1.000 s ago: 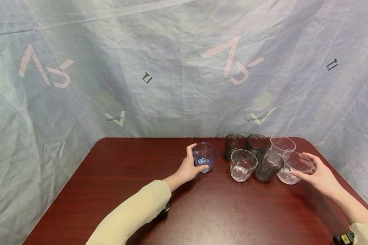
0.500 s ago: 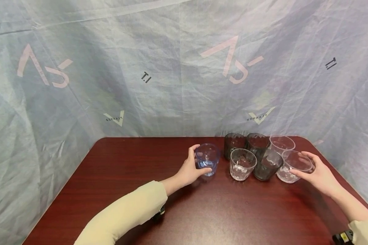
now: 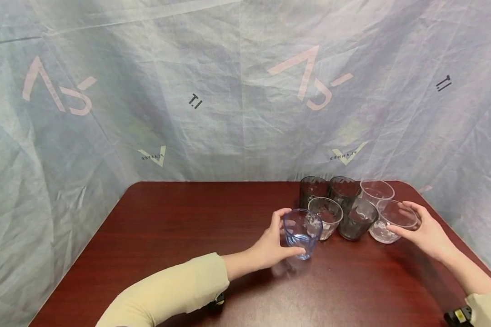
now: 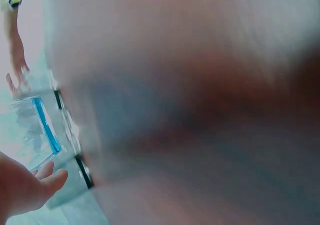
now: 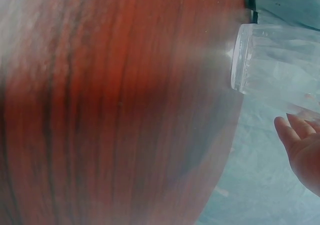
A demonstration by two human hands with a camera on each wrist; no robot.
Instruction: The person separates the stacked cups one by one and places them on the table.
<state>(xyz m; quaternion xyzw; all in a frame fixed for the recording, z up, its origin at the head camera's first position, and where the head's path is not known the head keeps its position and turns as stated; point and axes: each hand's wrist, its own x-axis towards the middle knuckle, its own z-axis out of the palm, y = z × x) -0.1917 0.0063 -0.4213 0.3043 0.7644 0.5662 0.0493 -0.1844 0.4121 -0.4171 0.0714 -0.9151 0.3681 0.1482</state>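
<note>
My left hand point(image 3: 268, 247) grips a blue-tinted glass point(image 3: 302, 231) between thumb and fingers. The glass is held just off the table, with a shadow under it, and overlaps a clear glass point(image 3: 332, 227) in the head view. In the left wrist view, the blue glass point(image 4: 46, 125) shows its thick blue base beyond my fingers point(image 4: 52, 180). At the right end of the group, my right hand point(image 3: 429, 236) holds another clear glass point(image 3: 384, 232) near its rim, thumb in front and fingers behind. That glass point(image 5: 275, 60) stands on the table in the right wrist view.
Dark grey glasses stand behind and between the clear ones: one in front point(image 3: 355, 225), one at back left point(image 3: 311, 190), one at back middle point(image 3: 343, 187). Another clear glass point(image 3: 376, 187) is at back right. A printed grey cloth point(image 3: 241, 113) hangs behind the table point(image 3: 167, 218).
My left hand has carried the blue glass to the right and nearer to me, from left of the group to before the clear glass. My right hand has stayed in place.
</note>
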